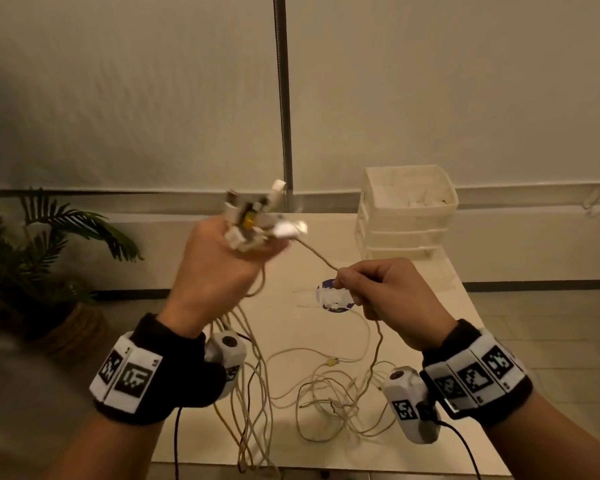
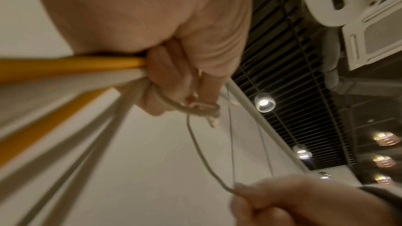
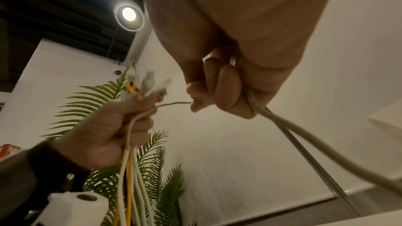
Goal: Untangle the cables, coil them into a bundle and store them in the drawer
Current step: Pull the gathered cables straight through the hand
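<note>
Green fronds of a potted plant (image 1: 45, 237) at far left, pot woven, on the floor beside the bench (image 1: 326, 327). Left hand (image 1: 219, 261) raised above the bench, fingers curled into a fist round a bunch of cables (image 1: 253, 372): thin round cords, mostly white or cream, a couple yellow. Their plug ends (image 1: 253, 216) stick up out of the fist, boxy white plastic, one yellow; blurred, no print readable. Below the fist the cords hang in long strands past the near bench edge. Black wrist band (image 1: 142, 368) on the left wrist with white square-code tags, no readable text, and a white camera pod just beside it. One cream cable (image 1: 317, 256) runs taut from the plug bunch down to the right hand (image 1: 385, 292), which pinches it between thumb and curled fingers, then drops to a loose tangle (image 1: 340, 403) of pale cords lying on the smooth off-white bench top. Round blue-rimmed sticker (image 1: 333, 296) on the bench, partly behind the right hand, writing blurred. Farther right, at the back of the bench, a white translucent plastic drawer unit (image 1: 406, 213), stacked tiers, boxy, drawers pushed in. Pale wall (image 1: 430, 81) behind, with a dark vertical strip down its middle.
</note>
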